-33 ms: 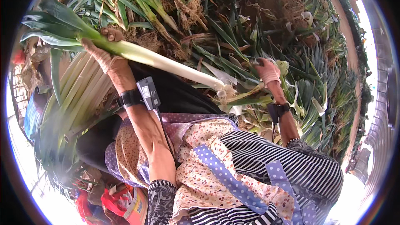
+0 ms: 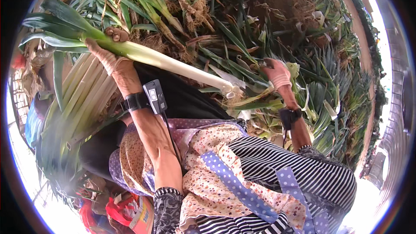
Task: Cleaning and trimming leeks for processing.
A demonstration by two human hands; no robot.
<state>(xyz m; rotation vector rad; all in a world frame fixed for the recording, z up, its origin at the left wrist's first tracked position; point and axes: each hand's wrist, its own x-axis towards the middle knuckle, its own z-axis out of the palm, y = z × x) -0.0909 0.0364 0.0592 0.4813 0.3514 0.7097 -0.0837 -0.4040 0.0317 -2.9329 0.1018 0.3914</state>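
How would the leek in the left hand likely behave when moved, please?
The leek is probably fairly stiff along its white shaft, which runs straight out from the left hand. Its green leaves may flop somewhat, being thin and spread apart. The smooth, pale surface could be slippery.

1. Single leek (image 2: 162, 61), ten o'clock to centre: dark green leaves, pale green neck, white stalk.
2. Stacked leeks (image 2: 82, 89), nine o'clock: creamy white stalks, green leaves.
3. Apron (image 2: 212, 203), six o'clock: cream with red flowers; blue strip (image 2: 237, 187) with white dots.
4. Clothing (image 2: 314, 169), four o'clock: black-and-white stripes.
5. Bag (image 2: 118, 211), seven o'clock: red.
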